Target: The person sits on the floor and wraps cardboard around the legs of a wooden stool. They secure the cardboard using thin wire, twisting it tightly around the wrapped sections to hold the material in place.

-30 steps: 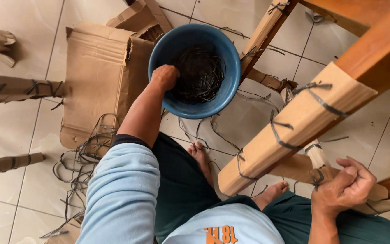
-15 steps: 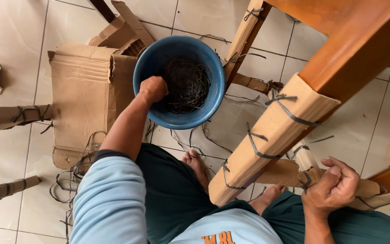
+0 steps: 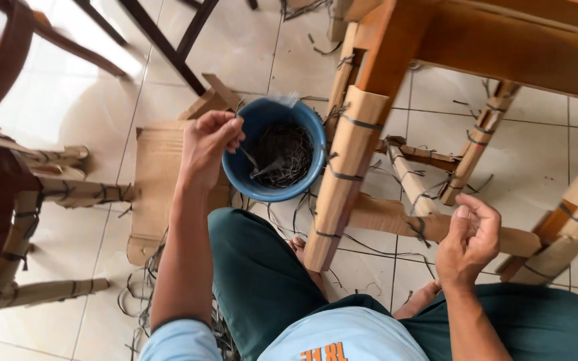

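One blue bucket (image 3: 272, 157); left hand (image 3: 210, 144) pinching dark strap (image 3: 257, 165) above it; right hand (image 3: 468, 241) loose, holding nothing.

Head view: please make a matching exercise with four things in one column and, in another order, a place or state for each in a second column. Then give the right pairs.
Things:
1. bucket
2. left hand
3. right hand
4. cardboard sheet

Places or states:
A. flat on the tiled floor, left of the bucket
B. open and empty, near a wrapped chair rung
C. blue, holds a tangle of dark strips
D. raised over the bucket rim, pinching a thin strip

Pairs: 1-C, 2-D, 3-B, 4-A
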